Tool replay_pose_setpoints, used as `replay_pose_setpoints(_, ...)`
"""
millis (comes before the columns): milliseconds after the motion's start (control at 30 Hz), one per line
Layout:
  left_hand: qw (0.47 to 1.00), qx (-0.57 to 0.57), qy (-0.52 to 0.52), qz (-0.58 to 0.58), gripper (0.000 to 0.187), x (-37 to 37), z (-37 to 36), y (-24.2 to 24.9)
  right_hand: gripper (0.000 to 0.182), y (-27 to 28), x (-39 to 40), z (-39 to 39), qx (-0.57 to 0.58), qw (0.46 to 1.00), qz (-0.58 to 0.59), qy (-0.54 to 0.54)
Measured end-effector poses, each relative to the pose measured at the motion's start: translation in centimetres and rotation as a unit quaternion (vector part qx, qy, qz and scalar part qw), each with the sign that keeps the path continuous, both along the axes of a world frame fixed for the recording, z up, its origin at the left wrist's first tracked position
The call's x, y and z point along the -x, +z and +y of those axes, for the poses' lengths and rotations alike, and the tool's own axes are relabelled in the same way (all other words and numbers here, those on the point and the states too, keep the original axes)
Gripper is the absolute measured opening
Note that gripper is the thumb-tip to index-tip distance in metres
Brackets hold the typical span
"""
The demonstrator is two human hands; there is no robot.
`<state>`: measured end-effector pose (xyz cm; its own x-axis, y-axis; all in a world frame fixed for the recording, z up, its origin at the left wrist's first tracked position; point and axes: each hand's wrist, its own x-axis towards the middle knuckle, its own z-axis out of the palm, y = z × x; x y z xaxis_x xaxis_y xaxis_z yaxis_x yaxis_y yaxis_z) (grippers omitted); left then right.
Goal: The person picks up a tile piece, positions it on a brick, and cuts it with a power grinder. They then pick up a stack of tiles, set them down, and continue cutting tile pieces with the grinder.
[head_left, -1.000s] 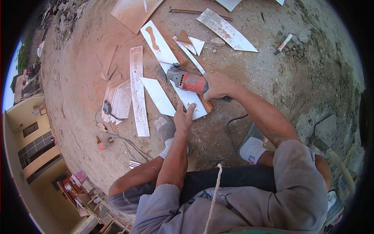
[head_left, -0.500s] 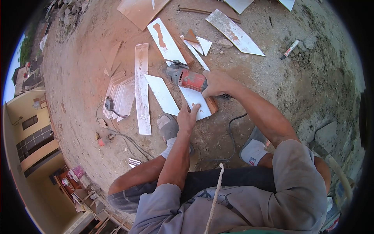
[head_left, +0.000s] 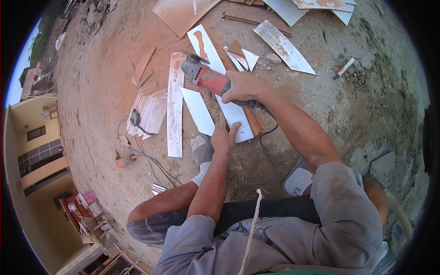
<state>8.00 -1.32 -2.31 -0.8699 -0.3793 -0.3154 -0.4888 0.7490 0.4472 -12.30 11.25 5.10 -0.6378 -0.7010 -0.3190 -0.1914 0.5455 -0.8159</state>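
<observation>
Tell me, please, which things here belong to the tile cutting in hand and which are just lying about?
In use:
- red angle grinder, gripped by the right hand
- long white tile strip, pressed down by the left hand
- grinder's cable

Lying about:
- marker pen
- stack of tile strips
- dirty tile offcut
- brown tile

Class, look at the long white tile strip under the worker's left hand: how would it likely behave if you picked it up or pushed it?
The tile strip looks flat, thin and rigid, so it would probably stay stiff, not flop. Long, narrow and pointed like the offcuts nearby, it may snap or chip if lifted by one end. The left hand presses it down, suggesting its glossy face slides easily on the gritty ground.
</observation>
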Motion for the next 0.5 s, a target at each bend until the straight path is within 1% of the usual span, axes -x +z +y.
replay_pose_setpoints(33, 0.999, 0.027, -0.001, 0.041, 0.075, 0.1, -0.3, -0.2, 0.075, 0.4, 0.2, 0.4, 0.025, 0.999, 0.006, -0.033)
replay_pose_setpoints(67, 0.995, 0.053, -0.002, 0.082, 0.069, 0.3, -0.6, -0.5, 0.071, 0.0, 0.5, 1.0, 0.053, 0.996, 0.008, -0.073)
replay_pose_setpoints(100, 0.995, 0.049, 0.002, 0.084, 0.069, 0.8, -0.9, 0.0, 0.071, 0.5, 0.6, 1.9, 0.049, 0.996, 0.011, -0.070)
replay_pose_setpoints(167, 0.983, 0.088, -0.080, 0.143, 0.058, 2.4, -1.9, 1.2, 0.063, 2.4, 1.0, 4.1, 0.111, 0.983, -0.034, -0.139)
replay_pose_setpoints(200, 0.978, 0.085, -0.106, 0.162, 0.061, 3.1, -2.4, 1.1, 0.063, 3.0, 0.9, 5.1, 0.106, 0.984, -0.032, -0.137)
replay_pose_setpoints(233, 0.977, 0.080, -0.103, 0.165, 0.061, 3.9, -2.7, 1.6, 0.058, 3.5, 0.7, 6.2, 0.130, 0.975, -0.037, -0.175)
replay_pose_setpoints(267, 0.960, 0.131, -0.191, 0.159, 0.066, 4.7, -3.0, 2.0, 0.054, 3.9, 0.5, 7.2, 0.153, 0.964, -0.041, -0.214)
replay_pose_setpoints(300, 0.932, 0.180, -0.277, 0.151, 0.072, 5.6, -3.0, 2.6, 0.054, 4.4, 0.2, 8.2, 0.149, 0.965, -0.038, -0.214)
replay_pose_setpoints(333, 0.932, 0.177, -0.276, 0.155, 0.072, 6.5, -3.0, 2.9, 0.054, 4.8, -0.2, 9.3, 0.137, 0.964, -0.042, -0.226)
replay_pose_setpoints(367, 0.899, 0.233, -0.352, 0.113, 0.075, 7.3, -2.9, 3.3, 0.053, 5.0, -0.6, 10.1, 0.125, 0.962, -0.046, -0.238)
replay_pose_setpoints(400, 0.857, 0.286, -0.424, 0.070, 0.078, 8.1, -2.9, 3.4, 0.052, 4.9, -1.4, 10.7, 0.124, 0.952, -0.022, -0.279)
replay_pose_setpoints(433, 0.858, 0.281, -0.423, 0.072, 0.078, 8.9, -3.2, 3.2, 0.052, 4.9, -2.0, 11.4, 0.119, 0.953, -0.021, -0.279)
replay_pose_setpoints(500, 0.806, 0.302, -0.509, -0.006, 0.079, 10.2, -3.7, 2.9, 0.054, 5.0, -3.0, 12.6, 0.133, 0.949, -0.030, -0.285)
